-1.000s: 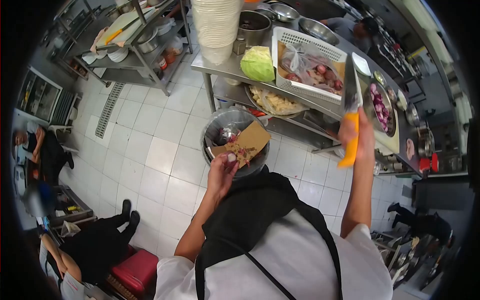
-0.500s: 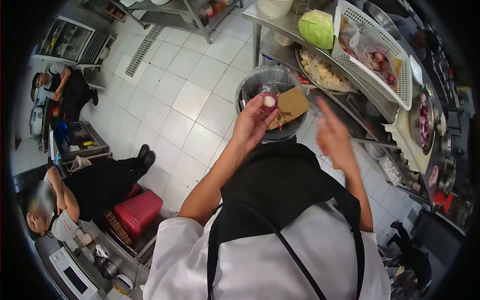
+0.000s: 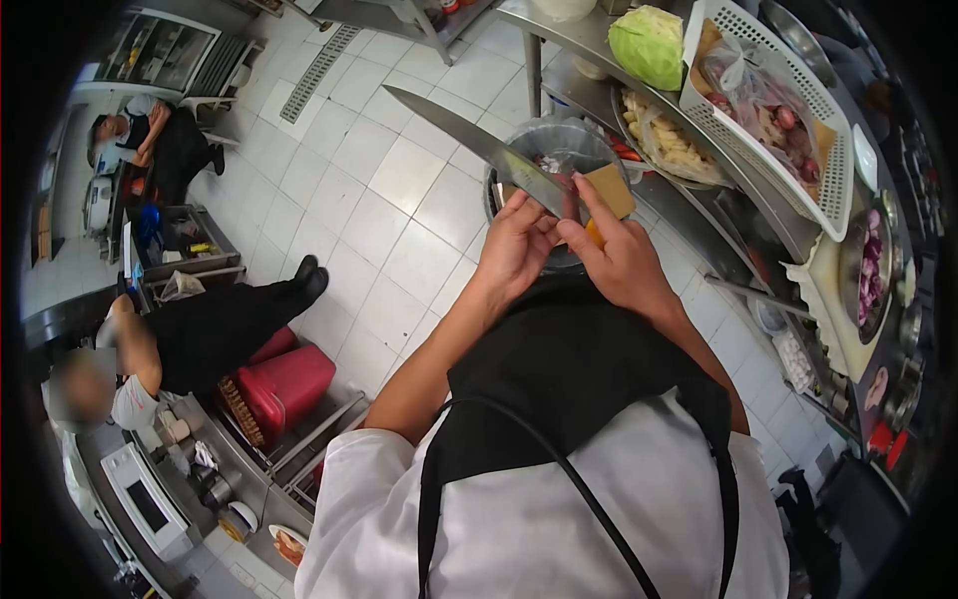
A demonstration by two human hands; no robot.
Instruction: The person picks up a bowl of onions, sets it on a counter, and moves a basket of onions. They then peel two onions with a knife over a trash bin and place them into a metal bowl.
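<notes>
My right hand grips a large kitchen knife by its yellow-orange handle, index finger and thumb against the blade near its heel. The broad blade points up and left across my left hand's fingertips. My left hand is closed, with its fingers at the blade's lower edge. The red onion seen in it earlier is now mostly hidden behind knife and fingers. Below both hands stands a lined waste bin, with a piece of brown cardboard inside.
On the steel counter to the right are a cabbage, a white basket with bagged red onions, and a bowl of cut purple pieces. A tray of pale pieces sits lower. Two people are at the left.
My right hand has come in from the right, bringing the knife over to my left hand. The onion, plainly visible before, is now largely covered. The view has shifted slightly.
</notes>
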